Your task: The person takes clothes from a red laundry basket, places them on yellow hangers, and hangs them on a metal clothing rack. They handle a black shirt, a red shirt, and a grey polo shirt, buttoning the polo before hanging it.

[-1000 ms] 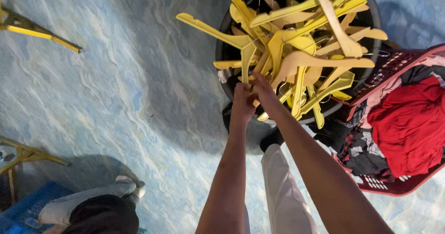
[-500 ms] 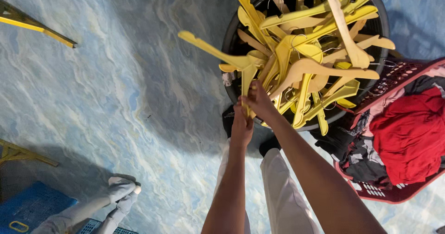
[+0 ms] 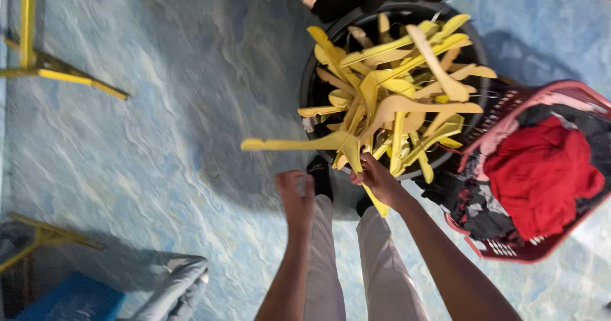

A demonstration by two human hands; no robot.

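Head view: right hand (image 3: 377, 180) grips a yellow hanger (image 3: 318, 145), fingers wrapped round its middle near the hook. The hanger sticks out left of the hand, just outside the bin rim, above the floor. Left hand (image 3: 296, 197) is loosely curled, holds nothing, just beside the right hand and apart from the hanger. Black bin (image 3: 314, 85) sits ahead of both hands, piled full with yellow hangers (image 3: 401, 85) jutting out in all directions. Red basket (image 3: 576, 95) stands right of the bin, touching it, holding red cloth (image 3: 541, 171) and dark clothes (image 3: 474, 203). Floor (image 3: 159, 124) is blue marbled. Yellow frame (image 3: 44, 66) at far left. Blue crate (image 3: 79, 299) and grey cloth (image 3: 178, 283) at bottom left. Person's light trousers (image 3: 356, 270) show between the arms.
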